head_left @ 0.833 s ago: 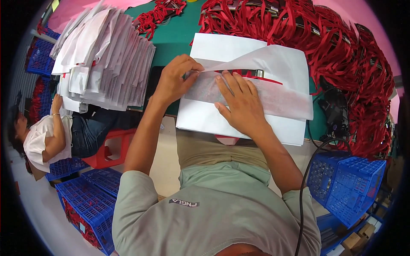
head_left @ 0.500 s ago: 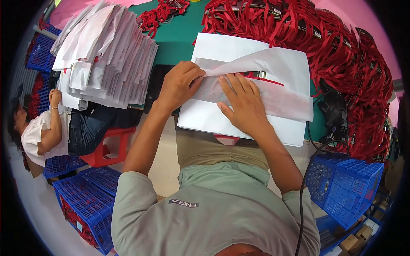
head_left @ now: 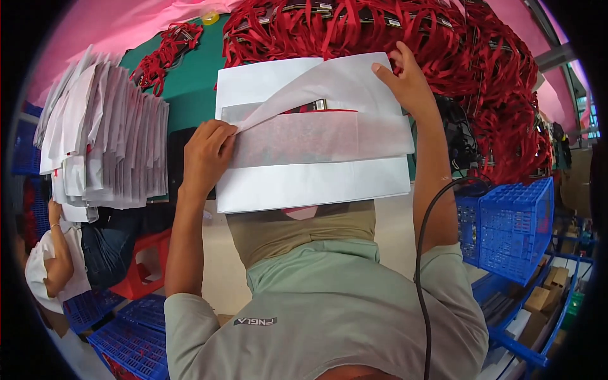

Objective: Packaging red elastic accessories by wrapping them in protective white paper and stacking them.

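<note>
A sheet of thin white tissue paper (head_left: 329, 82) is folded around a flat item with a red strap (head_left: 329, 111) and a dark label. Only a strip of that item shows between the folds; the rest lies beneath the translucent lower fold (head_left: 297, 139). My left hand (head_left: 208, 155) pinches the tissue paper at its left end, fingers closed. By the upper right corner of the tissue, my right hand (head_left: 410, 82) is raised with thumb and fingers apart, nothing visible in it. Larger white sheets (head_left: 304, 183) lie under the wrapped item.
Red straps with dark labels (head_left: 354, 31) are heaped along the far and right side of the green table (head_left: 196, 82). Left stands a stack of wrapped white packets (head_left: 107, 139), beside a seated person (head_left: 57, 259). Blue crates (head_left: 513, 228) and a black cable (head_left: 423, 253) are at right.
My right hand has lifted off the lower fold and moved up and right to the tissue's upper corner. My left hand still pinches the left end. The whole view has shifted.
</note>
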The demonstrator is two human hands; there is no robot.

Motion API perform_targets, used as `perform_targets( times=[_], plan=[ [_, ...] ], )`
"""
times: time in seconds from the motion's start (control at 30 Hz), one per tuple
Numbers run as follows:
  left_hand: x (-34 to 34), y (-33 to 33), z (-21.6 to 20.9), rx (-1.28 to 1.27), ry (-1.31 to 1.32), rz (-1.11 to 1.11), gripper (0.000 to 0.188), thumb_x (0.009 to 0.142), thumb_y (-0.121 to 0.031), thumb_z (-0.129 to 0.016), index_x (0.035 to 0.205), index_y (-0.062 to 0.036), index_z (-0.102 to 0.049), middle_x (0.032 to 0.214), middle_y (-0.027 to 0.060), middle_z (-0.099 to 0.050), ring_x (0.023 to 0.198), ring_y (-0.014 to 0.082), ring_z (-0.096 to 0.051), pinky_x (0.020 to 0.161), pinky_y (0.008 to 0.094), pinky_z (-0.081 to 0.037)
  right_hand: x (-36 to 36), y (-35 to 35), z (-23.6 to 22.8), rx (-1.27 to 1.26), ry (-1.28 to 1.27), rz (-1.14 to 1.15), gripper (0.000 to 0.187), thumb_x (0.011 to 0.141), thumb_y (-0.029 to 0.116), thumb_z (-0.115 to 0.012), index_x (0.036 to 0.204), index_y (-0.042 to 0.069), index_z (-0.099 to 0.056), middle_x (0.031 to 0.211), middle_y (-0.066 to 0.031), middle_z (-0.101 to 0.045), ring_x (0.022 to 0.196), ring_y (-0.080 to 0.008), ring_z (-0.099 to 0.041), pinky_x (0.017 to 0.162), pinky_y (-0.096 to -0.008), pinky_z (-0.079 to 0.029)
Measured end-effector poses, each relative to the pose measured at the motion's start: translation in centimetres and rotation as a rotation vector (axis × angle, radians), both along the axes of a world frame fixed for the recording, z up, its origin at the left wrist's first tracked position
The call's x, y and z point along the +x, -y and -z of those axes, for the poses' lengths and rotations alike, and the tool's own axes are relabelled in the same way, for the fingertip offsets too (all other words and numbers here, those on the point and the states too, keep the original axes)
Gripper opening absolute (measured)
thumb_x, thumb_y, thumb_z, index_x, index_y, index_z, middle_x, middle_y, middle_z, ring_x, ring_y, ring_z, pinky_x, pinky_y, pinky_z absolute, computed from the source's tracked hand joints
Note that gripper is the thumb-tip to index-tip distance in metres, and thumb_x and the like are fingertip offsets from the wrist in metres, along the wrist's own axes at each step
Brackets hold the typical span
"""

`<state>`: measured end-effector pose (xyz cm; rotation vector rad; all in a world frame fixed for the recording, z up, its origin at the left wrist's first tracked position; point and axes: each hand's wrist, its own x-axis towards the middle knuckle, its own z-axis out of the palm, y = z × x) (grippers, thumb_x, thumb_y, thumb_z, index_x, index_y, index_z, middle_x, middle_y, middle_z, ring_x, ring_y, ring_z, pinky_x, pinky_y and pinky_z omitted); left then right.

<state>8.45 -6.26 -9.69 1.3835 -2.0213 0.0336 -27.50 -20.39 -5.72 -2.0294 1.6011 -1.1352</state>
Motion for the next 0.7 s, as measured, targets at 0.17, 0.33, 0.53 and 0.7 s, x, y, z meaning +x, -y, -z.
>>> perform_targets(
  times=[0.17,0.33,0.53,0.7],
  plan=[
    [-0.1,-0.2,-0.1,0.044,-0.008,-0.013,0.015,0.079,0.002,-0.07,0.092,-0.0038,-0.067,0.091,0.0083,-0.065,0.082,0.028,-0.063,0.072,0.0363,-0.052,-2.2,0.0,0.7,0.488,0.366,-0.144,0.041,0.09,0.014,-0.071,0.126,-0.002,-0.058,0.107,-0.0088,-0.069,0.097,-0.0134,-0.063,0.088,-0.0263,-0.048],
    [0.2,-0.2,0.1,0.046,-0.009,-0.015,0.015,0.08,0.002,-0.07,0.093,-0.0034,-0.067,0.09,0.0089,-0.065,0.082,0.0284,-0.063,0.072,0.0363,-0.051,-3.1,-0.7,0.9,0.477,0.458,-0.159,0.026,0.089,0.012,-0.073,0.111,0.0,-0.066,0.093,-0.0013,-0.069,0.083,-0.0079,-0.061,0.079,-0.0224,-0.048],
    [0.1,0.0,-0.1,0.072,-0.02,-0.007,0.014,0.08,0.002,-0.07,0.093,-0.0037,-0.068,0.088,0.0094,-0.064,0.081,0.0286,-0.063,0.071,0.0365,-0.051,-4.7,-0.6,2.2,0.343,0.433,-0.175,0.019,0.09,0.012,-0.073,0.105,0.0,-0.068,0.091,0.0,-0.067,0.08,-0.0074,-0.058,0.077,-0.0222,-0.047],
    [0.2,0.0,-0.1,0.089,-0.033,-0.006,0.014,0.08,0.003,-0.07,0.092,-0.0041,-0.068,0.086,0.0098,-0.063,0.081,0.0287,-0.063,0.07,0.0369,-0.05,-4.9,-1.0,2.3,0.28,0.356,-0.127,0.019,0.09,0.011,-0.073,0.104,0.0,-0.068,0.09,0.0001,-0.067,0.081,-0.0076,-0.058,0.077,-0.0223,-0.047]
  ],
)
